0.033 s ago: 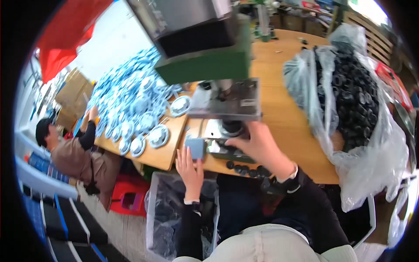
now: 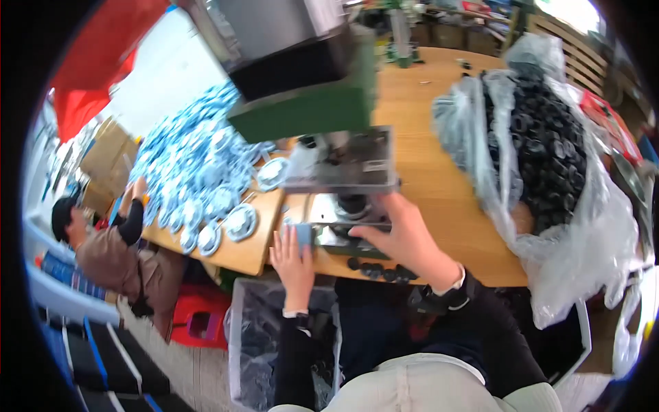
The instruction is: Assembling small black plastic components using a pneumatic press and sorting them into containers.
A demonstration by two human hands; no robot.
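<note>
- Plastic bag (image 2: 475, 161), clear, on the right of the counter (image 2: 422, 103), heaped with black round parts (image 2: 549, 161).
- Pale bin (image 2: 236, 336) below the counter's front edge, beside the left forearm; dark crumpled plastic inside, anything beneath hard to make out.
- Press (image 2: 302, 115) with a green-and-black head, cut off by the upper edge; boxy clear guard (image 2: 302, 180) below, blurred within.
- Blue-grey block (image 2: 304, 235) at the counter's front, just left of the metal fixture (image 2: 333, 240), partly hidden by the left hand (image 2: 294, 269).
- Left hand palm down against the block, fingers outstretched.
- Right hand (image 2: 406, 237) beside the fixture, thumb spread wide from the fingers; fingertips at the guard's lower edge, contact impossible to tell.
</note>
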